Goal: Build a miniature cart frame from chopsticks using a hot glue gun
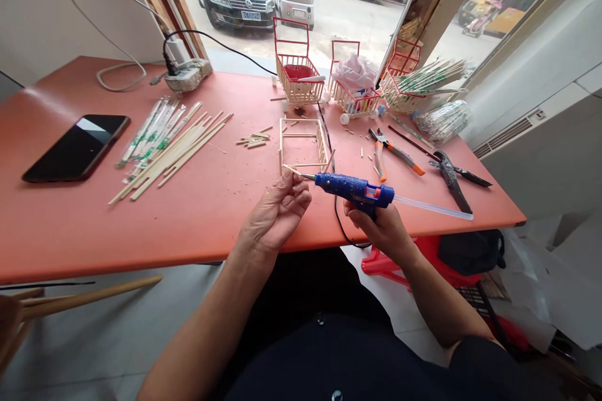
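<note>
Pinching short bamboo stick [292, 170] between thumb and fingers of left hand [281, 212], closing tightly on it over front half of counter [207, 219]. Gripping blue hot-glue gun [345, 187] with right hand [380, 223], wrapping fingers around its handle and pointing its nozzle left, right at the stick's end; not managing to tell touch from tiny gap there. Seeing clear glue stick [433, 207] jutting from the gun's rear toward right front corner.

Noting slatted stick frame [301, 135] standing just beyond both hands, mid-counter. Finding cut stick pieces [256, 140] lying loose to its left, crumbs scattering around.

Counting three red-trimmed miniature shopping carts along back edge: first cart [303, 94] at middle, second cart [358, 105] carrying crumpled white plastic, third cart [395, 99] near back right corner, carrying wrapped sticks.

Spotting orange-and-grey pliers [388, 145] and black-handled scissors [451, 178] toward right edge. Toward left edge, observing black smartphone [78, 147], plastic-wrapped sticks [153, 131] and long bare sticks [181, 157] lying diagonally; farther back, power strip [188, 77] holding plugs.
</note>
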The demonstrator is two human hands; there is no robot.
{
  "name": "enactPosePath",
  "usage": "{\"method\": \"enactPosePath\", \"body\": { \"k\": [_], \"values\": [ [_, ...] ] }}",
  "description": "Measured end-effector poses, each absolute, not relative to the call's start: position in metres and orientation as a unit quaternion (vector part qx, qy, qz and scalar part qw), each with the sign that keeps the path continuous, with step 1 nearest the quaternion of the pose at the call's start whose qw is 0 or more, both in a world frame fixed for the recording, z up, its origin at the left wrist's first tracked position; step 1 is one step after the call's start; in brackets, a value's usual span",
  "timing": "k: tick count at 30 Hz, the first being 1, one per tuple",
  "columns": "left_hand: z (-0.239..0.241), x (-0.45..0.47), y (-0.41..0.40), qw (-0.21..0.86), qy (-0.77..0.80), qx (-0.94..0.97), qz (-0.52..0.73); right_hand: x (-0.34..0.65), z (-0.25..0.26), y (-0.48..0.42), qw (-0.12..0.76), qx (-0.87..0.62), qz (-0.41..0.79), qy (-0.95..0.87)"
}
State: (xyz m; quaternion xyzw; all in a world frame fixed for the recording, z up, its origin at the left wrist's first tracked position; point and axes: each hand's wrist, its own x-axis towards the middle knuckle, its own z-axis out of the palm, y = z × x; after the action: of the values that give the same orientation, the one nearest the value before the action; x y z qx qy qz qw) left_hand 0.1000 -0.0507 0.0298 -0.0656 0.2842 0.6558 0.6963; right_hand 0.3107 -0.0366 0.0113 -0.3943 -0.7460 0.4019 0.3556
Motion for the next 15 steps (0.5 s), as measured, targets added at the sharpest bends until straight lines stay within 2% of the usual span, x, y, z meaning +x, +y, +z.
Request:
{"method": "enactPosePath", "body": {
  "k": [15],
  "values": [
    [0.0295, 0.0999, -0.0507, 0.698, 0.267, -0.087, 0.659, 0.3120, 0.0088, -0.0357, 0.367, -0.389, 0.383, -0.753]
  ]
}}
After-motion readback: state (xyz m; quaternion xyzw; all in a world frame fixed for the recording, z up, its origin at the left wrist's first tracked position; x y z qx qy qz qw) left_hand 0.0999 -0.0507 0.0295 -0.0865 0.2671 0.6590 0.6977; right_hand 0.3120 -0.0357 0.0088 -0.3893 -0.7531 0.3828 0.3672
